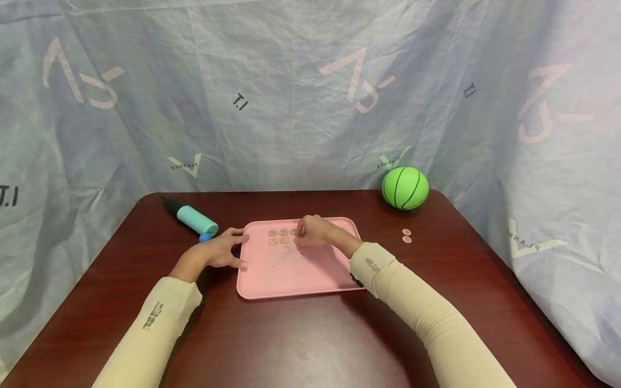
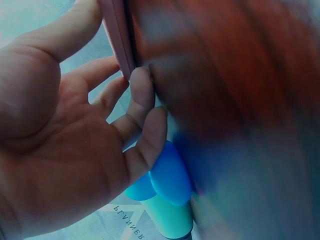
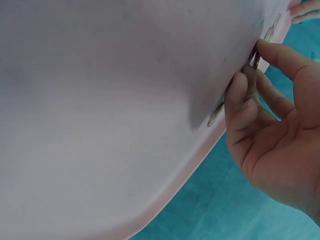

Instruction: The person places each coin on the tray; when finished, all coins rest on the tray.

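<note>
A pink tray (image 1: 257, 277) lies on the dark wooden table, with several coins (image 1: 273, 233) laid out in rows near its far edge. My right hand (image 1: 312, 230) reaches into the tray at the right end of these rows. In the right wrist view, its thumb and fingers pinch a coin (image 3: 256, 59) close against the tray surface, and another coin (image 3: 216, 114) shows beside the fingers. My left hand (image 1: 224, 249) rests at the tray's left rim, fingers spread and loosely bent, with fingertips right at the edge (image 2: 122, 50).
Two coins (image 1: 406, 236) lie on the table right of the tray. A green ball (image 1: 405, 187) sits at the back right corner. A turquoise cylinder with a dark tip (image 1: 196, 218) and a blue rounded end (image 1: 205, 237) lies behind my left hand. A grey cloth (image 1: 291, 134) hangs behind the table.
</note>
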A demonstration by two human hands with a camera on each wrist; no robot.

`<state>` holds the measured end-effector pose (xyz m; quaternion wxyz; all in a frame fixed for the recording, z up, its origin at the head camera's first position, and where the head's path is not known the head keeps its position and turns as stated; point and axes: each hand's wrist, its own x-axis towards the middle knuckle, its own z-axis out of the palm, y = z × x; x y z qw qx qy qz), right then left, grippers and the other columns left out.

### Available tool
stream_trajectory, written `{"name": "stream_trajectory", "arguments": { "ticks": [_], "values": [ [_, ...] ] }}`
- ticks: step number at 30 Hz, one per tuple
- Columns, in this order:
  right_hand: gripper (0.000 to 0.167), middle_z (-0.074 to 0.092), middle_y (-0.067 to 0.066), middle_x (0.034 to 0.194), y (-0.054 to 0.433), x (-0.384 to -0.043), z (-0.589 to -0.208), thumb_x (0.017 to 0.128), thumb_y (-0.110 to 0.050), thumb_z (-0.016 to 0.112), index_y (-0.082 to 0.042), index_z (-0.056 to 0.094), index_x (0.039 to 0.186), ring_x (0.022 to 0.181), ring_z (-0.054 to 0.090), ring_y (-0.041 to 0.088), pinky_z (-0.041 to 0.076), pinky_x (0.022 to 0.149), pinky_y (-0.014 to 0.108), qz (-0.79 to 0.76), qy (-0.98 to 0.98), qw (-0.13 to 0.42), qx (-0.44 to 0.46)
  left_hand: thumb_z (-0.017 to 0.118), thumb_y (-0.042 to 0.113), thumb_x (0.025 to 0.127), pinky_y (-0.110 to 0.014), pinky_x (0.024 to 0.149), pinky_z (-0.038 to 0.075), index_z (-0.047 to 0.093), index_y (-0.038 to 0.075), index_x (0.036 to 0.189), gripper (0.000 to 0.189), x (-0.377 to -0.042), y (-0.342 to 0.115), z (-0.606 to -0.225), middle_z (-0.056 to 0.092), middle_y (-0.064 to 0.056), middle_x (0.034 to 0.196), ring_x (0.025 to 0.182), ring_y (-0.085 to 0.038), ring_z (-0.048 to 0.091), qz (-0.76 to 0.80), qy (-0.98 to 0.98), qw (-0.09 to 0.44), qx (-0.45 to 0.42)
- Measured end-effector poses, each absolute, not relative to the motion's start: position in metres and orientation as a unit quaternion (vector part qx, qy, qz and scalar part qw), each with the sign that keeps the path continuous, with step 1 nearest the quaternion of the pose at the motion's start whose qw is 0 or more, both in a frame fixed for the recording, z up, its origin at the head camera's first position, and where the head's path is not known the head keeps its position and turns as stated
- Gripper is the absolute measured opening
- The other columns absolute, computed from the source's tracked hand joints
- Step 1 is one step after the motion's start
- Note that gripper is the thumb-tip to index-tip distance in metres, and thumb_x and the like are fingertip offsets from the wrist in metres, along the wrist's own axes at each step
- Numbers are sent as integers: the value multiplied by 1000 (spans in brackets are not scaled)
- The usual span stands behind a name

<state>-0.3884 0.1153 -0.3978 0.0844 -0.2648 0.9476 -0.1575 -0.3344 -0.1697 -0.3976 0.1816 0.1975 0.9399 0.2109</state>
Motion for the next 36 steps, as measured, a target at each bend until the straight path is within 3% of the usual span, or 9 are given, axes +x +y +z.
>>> {"name": "stream_trajectory", "arguments": {
  "ticks": [18, 36],
  "values": [
    [14, 71, -3, 88, 119, -385, -394, 83, -19, 78, -12, 73, 94, 84, 64, 11, 50, 77, 26, -166, 948, 71, -264, 78, 33, 87, -55, 110, 31, 33, -2, 152, 86, -332, -171, -399, 17, -25, 157, 142, -45, 25, 216, 938, 177, 204],
    [22, 68, 0, 80, 235, -354, -372, 83, -19, 77, -5, 71, 99, 76, 62, 15, 50, 71, 33, -247, 940, -1, -237, 77, 34, 87, -54, 110, 31, 32, -1, 153, 87, -332, -170, -398, 16, -24, 158, 142, -45, 24, 207, 940, 181, 201]
  ]
}}
